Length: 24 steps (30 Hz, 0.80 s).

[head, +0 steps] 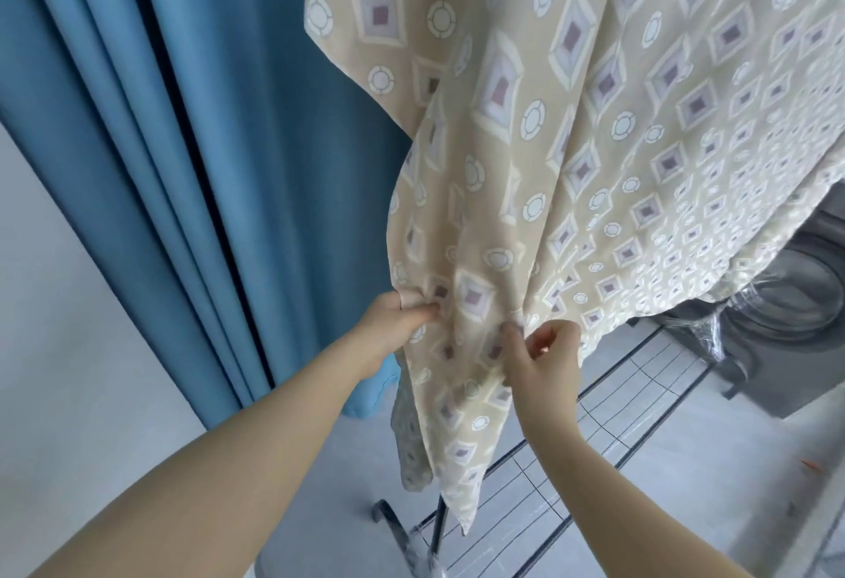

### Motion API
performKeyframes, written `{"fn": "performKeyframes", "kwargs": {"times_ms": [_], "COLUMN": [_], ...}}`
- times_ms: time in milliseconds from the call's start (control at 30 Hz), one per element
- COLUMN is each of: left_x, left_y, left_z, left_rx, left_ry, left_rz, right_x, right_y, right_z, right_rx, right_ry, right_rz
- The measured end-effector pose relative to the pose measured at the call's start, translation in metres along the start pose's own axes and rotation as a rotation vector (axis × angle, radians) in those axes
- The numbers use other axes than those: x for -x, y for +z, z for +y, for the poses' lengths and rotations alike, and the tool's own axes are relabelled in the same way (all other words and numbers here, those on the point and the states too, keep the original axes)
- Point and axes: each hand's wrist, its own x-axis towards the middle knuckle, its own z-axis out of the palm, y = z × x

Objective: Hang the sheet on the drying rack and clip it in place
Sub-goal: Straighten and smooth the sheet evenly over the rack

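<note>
Pale grey floor [686, 486] and a plain white wall [68, 303], with heavy blue curtains [183, 143] hanging in deep, smooth vertical pleats to the left of the sheet [571, 143]. The sheet takes up most of the view. It's thin beige fabric printed with nested diamonds (mauve centres, lilac and cream borders) and little white spoked circles, and it drapes down from somewhere above the frame in soft folds. It bunches where the hands have it, then trails on to a pointed corner at the bottom. The left hand [393, 326] pinches the sheet's left edge, with a bit of fabric rolled over the fingers. The right hand [544, 358] is just to the right of it, not touching it, with thumb and fingertips nipping a fold – so both hands are clamped on the cloth, close but apart. Below the sheet is the drying rack [617, 417], a dark metal frame with a thin wire grid shelf and a tube foot. Under the sheet's right end sits a dark grey front-load washing machine [800, 303] with a round glass door and crinkly clear film on its front.
</note>
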Motion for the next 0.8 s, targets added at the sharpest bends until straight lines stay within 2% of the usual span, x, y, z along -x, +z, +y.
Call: {"fn": "performKeyframes", "kwargs": {"times_ms": [67,133,200,267,333,467,500,533,600,667,733,800], "left_x": [0.009,0.016,0.022,0.030,0.039,0.049,0.047,0.039,0.013,-0.015,-0.042,-0.061], "left_y": [-0.001,-0.005,-0.012,-0.021,-0.025,-0.030,-0.032,-0.035,-0.040,-0.043,-0.045,-0.044], "left_z": [0.002,0.005,0.010,0.020,0.028,0.033,0.033,0.032,0.027,0.017,0.002,-0.002], "left_rx": [0.032,0.154,0.322,0.352,0.273,0.185,0.206,0.239,0.291,0.055,-0.150,-0.219], "left_ry": [0.042,0.090,0.133,0.180,0.197,0.035,0.000,-0.019,-0.030,-0.028,-0.037,-0.044], "left_rz": [0.038,0.106,0.286,0.402,0.334,-0.136,-0.175,-0.132,0.120,0.317,0.268,0.187], "right_x": [0.006,0.010,0.012,0.015,0.016,0.016,0.014,0.011,0.003,-0.003,-0.006,-0.006], "right_y": [0.008,0.017,0.023,0.022,0.019,0.018,0.018,0.018,0.017,0.018,0.025,0.034], "right_z": [0.000,0.002,0.005,0.008,0.010,0.006,0.004,0.002,0.001,-0.001,-0.002,-0.002], "right_rx": [-0.003,0.139,0.249,0.277,0.281,0.215,0.170,0.120,0.057,0.048,0.058,0.062], "right_ry": [-0.075,-0.209,-0.330,-0.345,-0.339,-0.261,-0.218,-0.167,-0.085,-0.032,0.012,0.039], "right_rz": [-0.109,-0.151,-0.148,-0.125,-0.116,-0.164,-0.159,-0.154,-0.127,-0.070,0.011,0.102]}}
